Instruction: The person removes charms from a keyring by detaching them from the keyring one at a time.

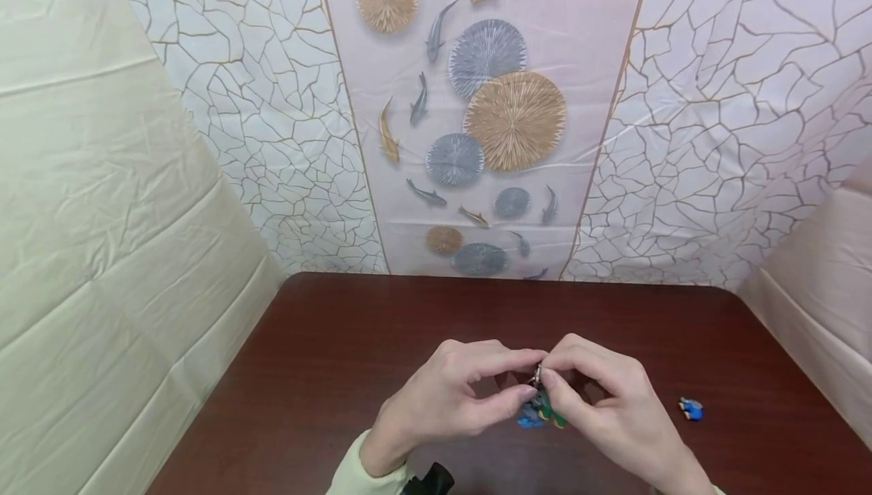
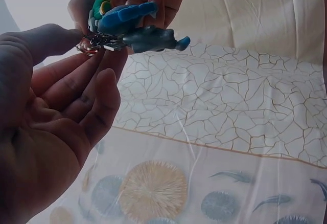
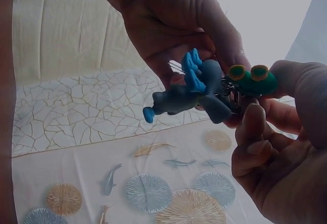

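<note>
Head view, table [image 1: 341,344]: dark red-brown, smooth and glossy; its near edge is cut off by the frame.
Backdrop sheet [image 1: 490,101]: creased plastic printed with fish, round fans and crackle lines.
Left hand [image 1: 453,396]: thumb and fingers pinch the metal ring [image 2: 97,42] above the table's near middle.
Right hand [image 1: 599,396]: fingertips pinch the same ring from the other side, touching the left hand.
Charm cluster [image 3: 204,88]: rubbery blue, grey and green figures hanging from the ring, mostly hidden between the hands in the head view.
Loose blue piece [image 1: 691,409]: lies on the table right of the hands; too small to make out.
</note>
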